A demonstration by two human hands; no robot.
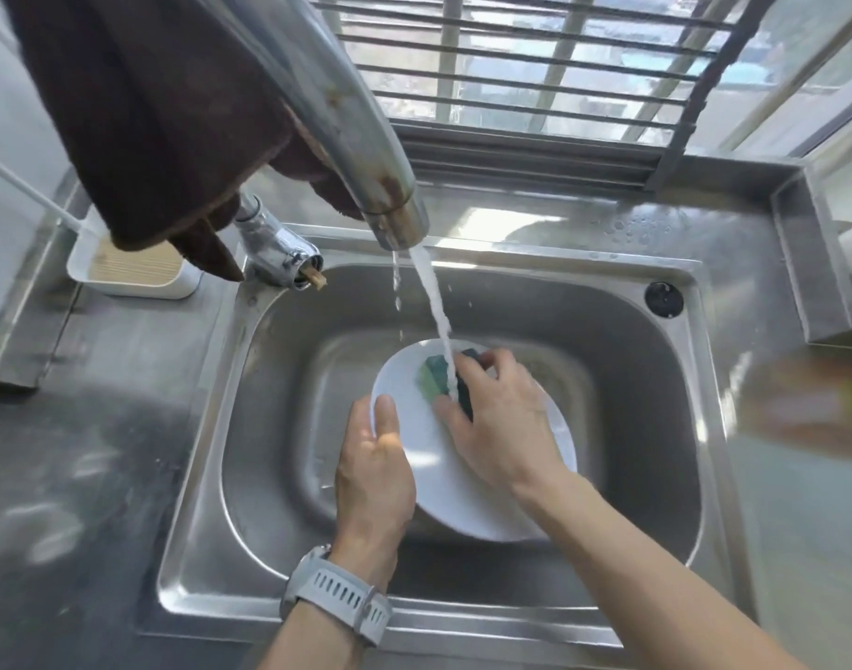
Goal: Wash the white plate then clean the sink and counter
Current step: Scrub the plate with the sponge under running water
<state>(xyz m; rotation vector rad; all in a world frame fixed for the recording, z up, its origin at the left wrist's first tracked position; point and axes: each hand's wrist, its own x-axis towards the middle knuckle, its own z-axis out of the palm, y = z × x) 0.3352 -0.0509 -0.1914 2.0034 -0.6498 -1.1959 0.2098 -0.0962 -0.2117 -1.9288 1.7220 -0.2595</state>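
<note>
White plate (428, 456), round and glossy, sits tilted in the steel sink (656, 427) at center frame, its left rim gripped by the left hand (373, 471) while the right hand (501, 423) clasps a green sponge (433, 379) under running tap (366, 152) water; a brown cloth (148, 113) hangs at upper left.

Your two forearms are bare, no sleeves showing in the head view. Your left hand (373, 469) has nothing on it, no rings visible. Your left wrist wears a watch band (339, 594), light grey, rubbery-looking, with a row of slotted vent holes and a metal buckle; watch face not visible. Your right hand (503, 418) and wrist are bare, no jewellery, no glove.
</note>
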